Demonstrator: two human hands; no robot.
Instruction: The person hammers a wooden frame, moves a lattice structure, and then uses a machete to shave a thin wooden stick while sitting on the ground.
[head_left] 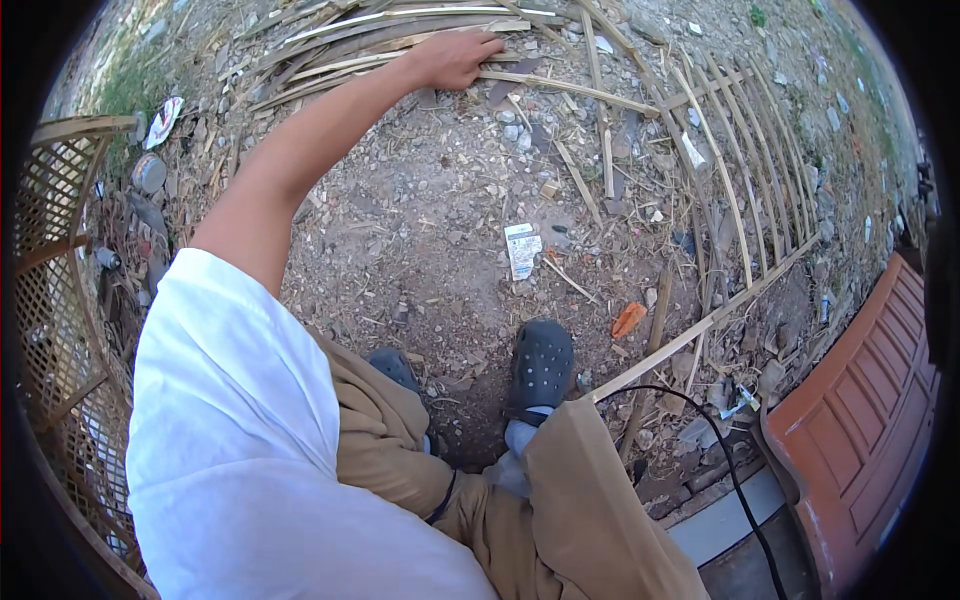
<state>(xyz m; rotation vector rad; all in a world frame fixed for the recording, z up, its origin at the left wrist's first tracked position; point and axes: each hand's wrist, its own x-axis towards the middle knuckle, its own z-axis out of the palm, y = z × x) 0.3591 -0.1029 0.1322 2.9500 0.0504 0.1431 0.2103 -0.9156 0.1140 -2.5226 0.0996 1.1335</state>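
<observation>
My left hand (460, 60) reaches forward to the far side of the ground, its arm bare below a white sleeve. Its fingers are curled closed at a pile of thin wooden strips (345, 45), apparently around one of them; the palm side is hidden. Just right of the hand, another long pale strip (570, 90) runs toward the right. My right hand is out of view.
A slatted wooden frame (745, 160) lies at right, its long strip reaching my trousers. A lattice wooden panel (60, 260) stands at left. At lower right are a brown panelled board (860, 420) and a black cable (735, 480). Litter and a white packet (522, 250) dot the ground.
</observation>
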